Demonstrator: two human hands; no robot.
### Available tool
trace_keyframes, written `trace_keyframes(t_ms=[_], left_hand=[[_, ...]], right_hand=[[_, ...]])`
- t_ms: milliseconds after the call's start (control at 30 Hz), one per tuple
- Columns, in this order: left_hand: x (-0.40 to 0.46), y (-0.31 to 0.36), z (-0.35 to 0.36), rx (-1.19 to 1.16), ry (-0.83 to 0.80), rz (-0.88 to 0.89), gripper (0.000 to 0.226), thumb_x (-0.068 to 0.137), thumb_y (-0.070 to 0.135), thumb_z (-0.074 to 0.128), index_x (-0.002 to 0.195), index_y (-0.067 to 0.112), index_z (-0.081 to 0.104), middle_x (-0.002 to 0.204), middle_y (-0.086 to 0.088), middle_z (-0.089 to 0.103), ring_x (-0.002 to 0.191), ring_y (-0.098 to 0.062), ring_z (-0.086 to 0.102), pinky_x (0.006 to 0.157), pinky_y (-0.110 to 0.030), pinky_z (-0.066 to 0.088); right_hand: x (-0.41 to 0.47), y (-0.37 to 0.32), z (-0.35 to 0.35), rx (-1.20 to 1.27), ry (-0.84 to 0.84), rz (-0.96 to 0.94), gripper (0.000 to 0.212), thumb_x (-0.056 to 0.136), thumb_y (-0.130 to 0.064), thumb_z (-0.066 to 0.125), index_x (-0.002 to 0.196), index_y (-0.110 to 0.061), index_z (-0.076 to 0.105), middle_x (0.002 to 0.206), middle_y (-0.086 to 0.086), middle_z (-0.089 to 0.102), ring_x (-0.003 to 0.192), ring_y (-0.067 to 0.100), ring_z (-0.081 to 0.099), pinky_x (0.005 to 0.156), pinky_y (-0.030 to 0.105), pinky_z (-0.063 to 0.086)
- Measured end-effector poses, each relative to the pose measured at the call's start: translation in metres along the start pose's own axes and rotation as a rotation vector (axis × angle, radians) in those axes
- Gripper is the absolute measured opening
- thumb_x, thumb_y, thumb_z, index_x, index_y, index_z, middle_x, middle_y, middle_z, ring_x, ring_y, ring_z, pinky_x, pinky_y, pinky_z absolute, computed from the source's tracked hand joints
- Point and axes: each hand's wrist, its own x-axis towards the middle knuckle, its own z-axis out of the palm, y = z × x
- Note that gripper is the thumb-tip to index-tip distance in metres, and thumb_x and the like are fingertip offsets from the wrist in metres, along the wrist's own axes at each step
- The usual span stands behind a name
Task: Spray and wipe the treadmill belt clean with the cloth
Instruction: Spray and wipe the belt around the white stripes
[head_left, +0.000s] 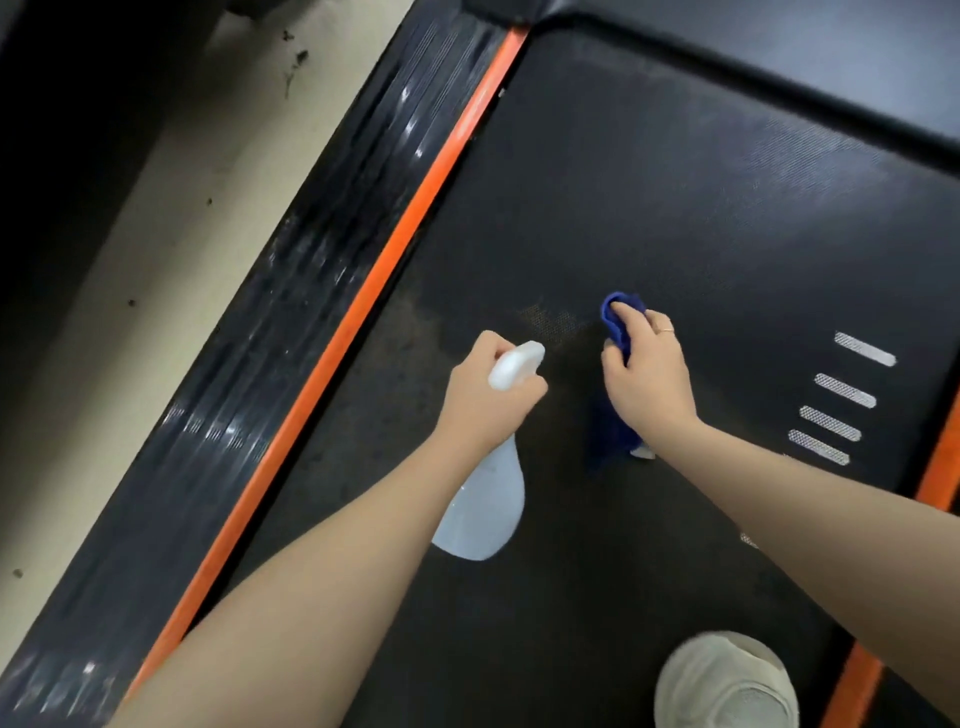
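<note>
Across the frame's centre, treadmill belt lying dark and textured, showing a duller patch mid-frame. Right hand gripping blue cloth, bunched against belt. Just left, left hand curling around white spray bottle. Orange strip running diagonally upper centre to lower left; pale shoe standing lower right.

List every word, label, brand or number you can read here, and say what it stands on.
None can be read.
Treadmill belt: only four plain white bars, no letters.
Spray bottle in the left hand: no label visible.
Blue cloth in the right hand: no print visible.
</note>
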Motion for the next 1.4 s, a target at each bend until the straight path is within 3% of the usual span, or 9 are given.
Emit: trace_keyframes(t_ms=[233, 400, 500, 600, 733, 900, 1067, 1267, 1400], left_hand=[[0.020, -0.003, -0.036, -0.009, 0.160, 0.030, 0.020, 0.083, 0.014, 0.061, 0.094, 0.009, 0.045, 0.076, 0.005, 0.047, 0.064, -0.006, 0.044, 0.054, -0.021, 0.037], [0.039, -0.020, -0.082, 0.038, 0.305, 0.130, 0.019, 0.082, 0.014, 0.063, 0.095, 0.011, 0.050, 0.079, 0.008, 0.054, 0.065, 0.001, 0.050, 0.056, -0.015, 0.041], [0.046, -0.028, -0.098, 0.018, 0.342, 0.149, 0.019, 0.082, 0.011, 0.064, 0.090, 0.015, 0.047, 0.077, 0.010, 0.051, 0.064, 0.010, 0.050, 0.055, -0.009, 0.038], [0.050, -0.037, -0.106, -0.034, 0.389, 0.142, 0.023, 0.082, 0.009, 0.064, 0.084, 0.021, 0.044, 0.076, 0.012, 0.049, 0.065, 0.012, 0.049, 0.055, -0.007, 0.038], [0.058, -0.048, -0.114, -0.091, 0.449, 0.060, 0.022, 0.083, 0.011, 0.063, 0.086, 0.020, 0.044, 0.075, 0.013, 0.048, 0.063, 0.013, 0.049, 0.051, -0.004, 0.037], [0.062, -0.058, -0.124, -0.144, 0.491, 0.006, 0.020, 0.081, 0.013, 0.063, 0.090, 0.020, 0.047, 0.076, 0.013, 0.050, 0.066, 0.006, 0.050, 0.057, -0.011, 0.041], [0.059, -0.069, -0.132, -0.230, 0.496, -0.006, 0.030, 0.076, 0.021, 0.064, 0.104, 0.017, 0.055, 0.083, 0.015, 0.055, 0.081, -0.005, 0.057, 0.069, -0.025, 0.045], [0.057, -0.064, -0.130, -0.220, 0.481, 0.029, 0.028, 0.081, 0.009, 0.063, 0.087, 0.031, 0.046, 0.079, 0.016, 0.056, 0.068, 0.013, 0.052, 0.068, -0.021, 0.046], [0.056, -0.065, -0.131, -0.226, 0.462, 0.018, 0.031, 0.081, 0.009, 0.063, 0.084, 0.033, 0.043, 0.079, 0.017, 0.054, 0.068, 0.015, 0.051, 0.067, -0.021, 0.045]], right_hand=[[0.022, -0.021, 0.028, -0.293, -0.097, -0.211, 0.051, 0.097, -0.019, 0.045, 0.146, -0.015, 0.030, 0.148, 0.010, 0.030, 0.130, 0.027, 0.029, 0.103, 0.035, 0.032], [0.047, -0.047, 0.068, -0.538, -0.047, -0.230, 0.047, 0.091, -0.016, 0.050, 0.138, -0.013, 0.044, 0.144, 0.012, 0.038, 0.122, 0.037, 0.037, 0.088, 0.043, 0.037], [0.032, -0.057, 0.102, -0.652, -0.132, -0.706, 0.044, 0.073, -0.017, 0.068, 0.117, -0.015, 0.065, 0.125, 0.011, 0.058, 0.102, 0.038, 0.056, 0.072, 0.037, 0.046], [0.055, -0.060, 0.103, -0.760, -0.152, -1.004, 0.041, 0.078, -0.018, 0.050, 0.115, -0.022, 0.067, 0.117, 0.005, 0.063, 0.095, 0.034, 0.059, 0.066, 0.035, 0.046], [0.072, -0.091, 0.117, -0.712, 0.030, -0.574, 0.040, 0.074, -0.014, 0.056, 0.112, -0.018, 0.067, 0.117, 0.007, 0.062, 0.091, 0.036, 0.057, 0.065, 0.035, 0.042], [0.046, -0.097, 0.138, -0.702, -0.109, -1.074, 0.044, 0.075, -0.019, 0.038, 0.105, -0.022, 0.070, 0.110, 0.003, 0.064, 0.083, 0.031, 0.057, 0.059, 0.031, 0.040], [0.078, -0.110, 0.138, -0.701, 0.134, -0.629, 0.047, 0.075, -0.018, 0.034, 0.106, -0.021, 0.069, 0.107, 0.006, 0.064, 0.077, 0.033, 0.056, 0.058, 0.031, 0.040], [0.061, -0.096, 0.135, -0.765, -0.057, -1.050, 0.047, 0.075, -0.020, 0.037, 0.110, -0.024, 0.068, 0.107, 0.003, 0.063, 0.076, 0.031, 0.055, 0.057, 0.030, 0.040], [0.082, -0.091, 0.122, -0.655, 0.168, -0.691, 0.046, 0.075, -0.018, 0.036, 0.107, -0.018, 0.069, 0.110, 0.007, 0.063, 0.077, 0.035, 0.054, 0.057, 0.033, 0.041]])
